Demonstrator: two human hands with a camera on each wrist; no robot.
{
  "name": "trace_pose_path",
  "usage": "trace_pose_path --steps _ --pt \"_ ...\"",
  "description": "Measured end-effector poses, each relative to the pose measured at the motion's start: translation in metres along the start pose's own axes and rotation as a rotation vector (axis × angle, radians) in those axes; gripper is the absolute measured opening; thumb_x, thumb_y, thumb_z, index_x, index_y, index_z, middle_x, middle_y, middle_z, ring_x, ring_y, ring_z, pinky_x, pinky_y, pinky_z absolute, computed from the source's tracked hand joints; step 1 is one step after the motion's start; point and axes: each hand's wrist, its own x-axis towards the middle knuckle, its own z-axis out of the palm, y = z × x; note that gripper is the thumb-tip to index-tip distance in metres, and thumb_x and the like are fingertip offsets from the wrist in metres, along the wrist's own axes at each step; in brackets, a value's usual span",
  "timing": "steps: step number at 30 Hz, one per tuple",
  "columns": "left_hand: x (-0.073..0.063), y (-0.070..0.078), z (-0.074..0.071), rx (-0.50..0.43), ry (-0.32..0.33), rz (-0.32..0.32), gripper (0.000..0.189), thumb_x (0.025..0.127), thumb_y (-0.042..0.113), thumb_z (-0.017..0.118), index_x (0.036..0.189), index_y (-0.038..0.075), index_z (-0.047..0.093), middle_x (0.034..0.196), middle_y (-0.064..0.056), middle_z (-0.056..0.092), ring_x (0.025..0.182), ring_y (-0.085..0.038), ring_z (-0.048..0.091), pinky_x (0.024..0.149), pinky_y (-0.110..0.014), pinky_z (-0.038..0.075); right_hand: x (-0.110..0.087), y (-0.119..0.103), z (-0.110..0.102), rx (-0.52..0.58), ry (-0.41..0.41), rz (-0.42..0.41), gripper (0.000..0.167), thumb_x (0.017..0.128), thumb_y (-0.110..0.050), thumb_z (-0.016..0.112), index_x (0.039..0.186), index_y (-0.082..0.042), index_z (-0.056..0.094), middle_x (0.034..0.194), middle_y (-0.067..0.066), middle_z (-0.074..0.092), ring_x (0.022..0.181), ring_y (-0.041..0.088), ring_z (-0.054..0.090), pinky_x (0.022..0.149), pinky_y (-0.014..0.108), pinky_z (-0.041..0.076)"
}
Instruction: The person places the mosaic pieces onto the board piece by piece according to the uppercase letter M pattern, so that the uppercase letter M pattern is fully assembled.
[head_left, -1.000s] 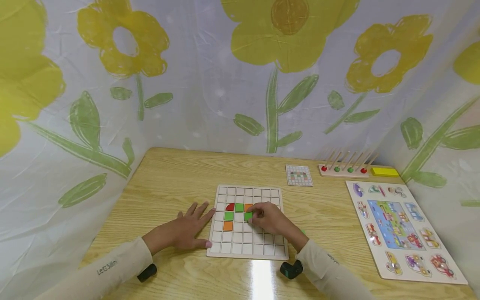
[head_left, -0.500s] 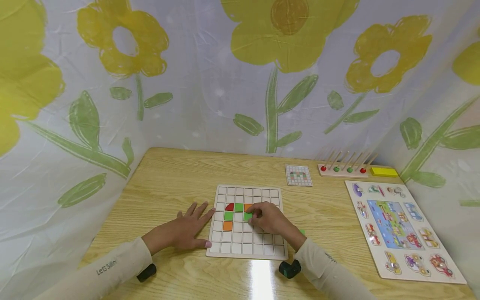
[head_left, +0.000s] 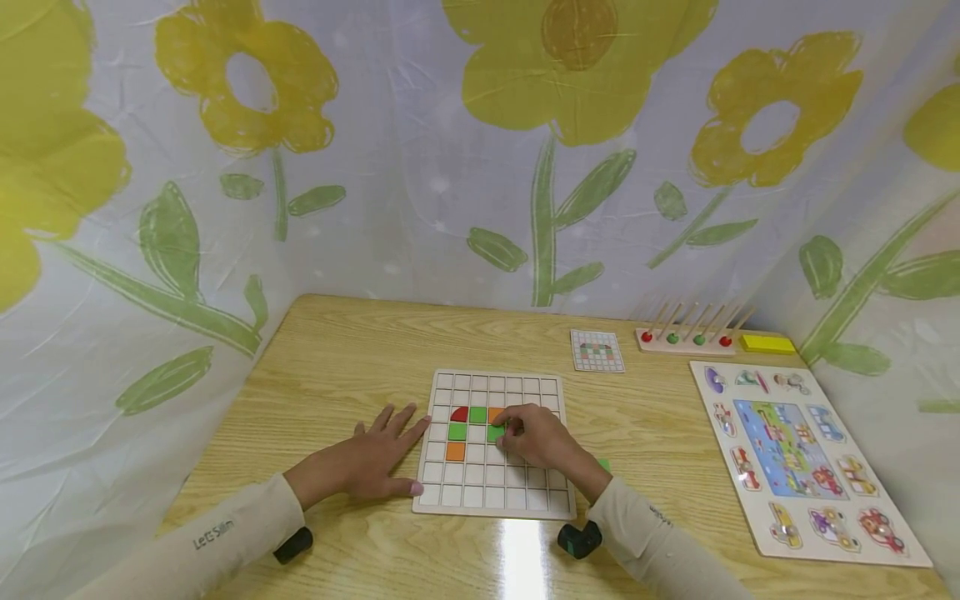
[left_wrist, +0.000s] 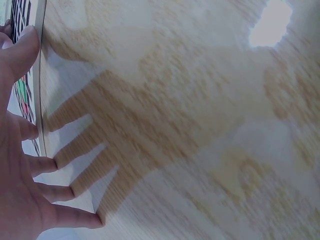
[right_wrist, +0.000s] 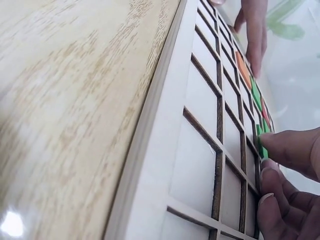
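A white grid board (head_left: 474, 497) lies on the wooden table with coloured tiles in some of its cells. My right hand (head_left: 542, 435) is over the board's middle, its thumb and forefinger at a green square tile (head_left: 494, 433). In the right wrist view that green tile (right_wrist: 262, 141) stands a little tilted between the fingertips. Beside it are an orange tile (head_left: 496, 414), partly under the forefinger, a second green tile (head_left: 478, 415) and a red quarter-round tile (head_left: 460, 414). My left hand (head_left: 371, 458) lies spread, with fingertips and thumb at the board's left edge.
A small pattern card (head_left: 597, 351) lies behind the board. At the back right stand a peg rack (head_left: 686, 340) with beads and a yellow block (head_left: 769, 344). A picture puzzle board (head_left: 806, 467) lies at right. A green piece (head_left: 604, 463) peeks out behind my right wrist.
My right wrist has shifted very slightly left, and a bit more of the green piece behind it shows. My left hand keeps its place.
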Motion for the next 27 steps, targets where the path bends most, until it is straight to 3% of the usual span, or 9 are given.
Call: trace_pose_path --steps 7,13,24,27 --pt "0.000 -0.001 0.001 -0.003 -0.001 0.001 0.098 0.093 0.065 0.058 0.162 0.009 0.017 0.166 -0.025 0.010 0.149 -0.057 0.011 0.100 -0.083 0.025 -0.001 -0.001 -0.001 -0.015 0.003 -0.002 0.023 0.092 -0.019 0.074 0.114 -0.015 0.074 0.083 -0.005 0.064 0.068 0.011 0.054 0.061 0.027 0.045" --pt "0.001 -0.003 0.002 -0.002 0.003 0.006 0.098 0.092 0.065 0.058 0.162 0.010 0.016 0.166 -0.025 0.009 0.149 -0.057 0.011 0.100 -0.083 0.025 -0.006 0.005 -0.009 0.029 0.026 -0.091 0.020 0.093 -0.017 0.073 0.112 -0.013 0.074 0.083 -0.006 0.065 0.073 0.011 0.055 0.067 0.027 0.045" --pt "0.002 -0.003 0.003 -0.002 0.006 0.010 0.097 0.093 0.063 0.059 0.162 0.009 0.016 0.166 -0.025 0.009 0.148 -0.058 0.011 0.099 -0.084 0.024 -0.022 0.036 -0.040 0.104 0.049 -0.245 0.024 0.098 -0.018 0.066 0.118 -0.005 0.071 0.091 0.003 0.066 0.060 0.007 0.052 0.056 0.023 0.046" --pt "0.002 -0.003 0.003 -0.006 0.006 0.011 0.098 0.093 0.063 0.059 0.162 0.009 0.016 0.166 -0.026 0.009 0.148 -0.058 0.011 0.099 -0.084 0.024 -0.029 0.046 -0.048 0.111 0.048 -0.242 0.026 0.099 -0.021 0.066 0.118 -0.004 0.071 0.095 0.005 0.067 0.061 0.008 0.055 0.055 0.023 0.047"
